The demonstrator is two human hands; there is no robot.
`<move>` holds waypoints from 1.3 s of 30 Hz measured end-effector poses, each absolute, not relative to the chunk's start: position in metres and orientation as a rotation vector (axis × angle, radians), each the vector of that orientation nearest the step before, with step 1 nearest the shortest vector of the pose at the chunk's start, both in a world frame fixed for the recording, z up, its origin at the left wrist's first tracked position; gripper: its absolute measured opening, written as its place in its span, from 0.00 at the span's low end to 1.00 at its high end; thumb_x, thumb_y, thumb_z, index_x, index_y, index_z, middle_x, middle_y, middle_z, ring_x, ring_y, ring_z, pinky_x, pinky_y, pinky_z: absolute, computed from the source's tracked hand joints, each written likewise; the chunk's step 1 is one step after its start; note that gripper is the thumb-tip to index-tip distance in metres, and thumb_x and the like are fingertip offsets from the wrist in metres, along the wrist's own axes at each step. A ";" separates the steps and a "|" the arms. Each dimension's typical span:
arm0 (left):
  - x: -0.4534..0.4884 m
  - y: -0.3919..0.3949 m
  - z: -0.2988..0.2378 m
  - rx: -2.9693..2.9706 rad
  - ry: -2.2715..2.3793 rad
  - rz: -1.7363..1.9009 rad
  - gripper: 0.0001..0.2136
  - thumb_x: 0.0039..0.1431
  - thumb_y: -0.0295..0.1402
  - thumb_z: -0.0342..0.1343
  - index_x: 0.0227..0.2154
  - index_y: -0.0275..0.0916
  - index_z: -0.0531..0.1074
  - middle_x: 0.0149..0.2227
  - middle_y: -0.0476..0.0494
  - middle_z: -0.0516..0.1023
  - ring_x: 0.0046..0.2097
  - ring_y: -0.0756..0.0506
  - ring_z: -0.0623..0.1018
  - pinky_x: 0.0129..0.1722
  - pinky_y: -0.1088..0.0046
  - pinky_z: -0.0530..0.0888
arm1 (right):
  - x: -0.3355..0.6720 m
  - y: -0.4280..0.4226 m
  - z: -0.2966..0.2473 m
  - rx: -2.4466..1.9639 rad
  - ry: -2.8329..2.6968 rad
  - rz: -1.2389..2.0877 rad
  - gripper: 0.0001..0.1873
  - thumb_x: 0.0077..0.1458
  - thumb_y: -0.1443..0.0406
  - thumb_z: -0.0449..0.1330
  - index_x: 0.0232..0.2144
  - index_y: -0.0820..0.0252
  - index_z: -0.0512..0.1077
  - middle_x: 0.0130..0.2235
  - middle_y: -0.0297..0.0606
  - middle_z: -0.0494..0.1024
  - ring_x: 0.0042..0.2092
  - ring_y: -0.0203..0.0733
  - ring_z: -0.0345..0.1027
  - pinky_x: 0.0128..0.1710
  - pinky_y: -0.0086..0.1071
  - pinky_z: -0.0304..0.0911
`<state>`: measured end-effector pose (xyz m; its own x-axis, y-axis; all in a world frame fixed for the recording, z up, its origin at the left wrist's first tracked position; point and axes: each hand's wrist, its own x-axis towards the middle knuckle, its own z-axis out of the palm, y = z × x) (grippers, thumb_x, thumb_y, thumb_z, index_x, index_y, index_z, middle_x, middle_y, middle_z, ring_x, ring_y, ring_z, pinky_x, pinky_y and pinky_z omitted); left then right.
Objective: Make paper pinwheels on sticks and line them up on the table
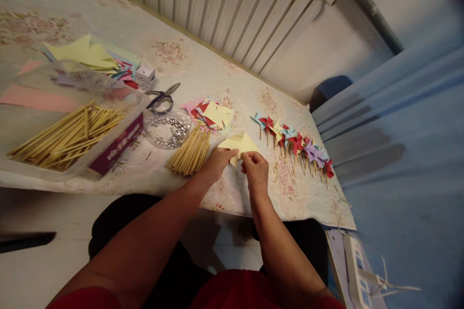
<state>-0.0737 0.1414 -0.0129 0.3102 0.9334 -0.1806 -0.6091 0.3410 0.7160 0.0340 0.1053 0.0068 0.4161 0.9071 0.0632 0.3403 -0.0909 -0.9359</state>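
A pale yellow paper pinwheel piece (243, 142) with pointed, partly folded corners is between my two hands. My left hand (219, 161) grips its left side, thumb on top. The thumb and fingers of my right hand (255, 164) pinch its lower right edge; whether a pin is in that pinch is hidden. Just left of my left hand lies a bundle of thin wooden sticks (190, 152). Beyond it sits a stack of coloured paper pieces (213, 116), yellow on top. To the right, a row of finished pinwheels (297, 145) in red, blue, yellow and purple lies on sticks.
A round clear dish of metal pins (168, 130) stands by the scissors (163, 96). At left, a plastic box (119, 140) holds many sticks, with paper sheets (83, 53) behind. A radiator (217, 5) borders the flowered tablecloth (130, 24); a blue curtain (406, 145) hangs right.
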 end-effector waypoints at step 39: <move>-0.071 0.146 -0.024 0.627 0.678 1.106 0.10 0.42 0.35 0.62 0.28 0.34 0.76 0.25 0.48 0.76 0.26 0.51 0.72 0.29 0.76 0.68 | 0.041 0.084 0.038 -1.710 -1.290 0.065 0.11 0.51 0.60 0.59 0.35 0.60 0.73 0.27 0.33 0.71 0.28 0.37 0.64 0.32 0.31 0.61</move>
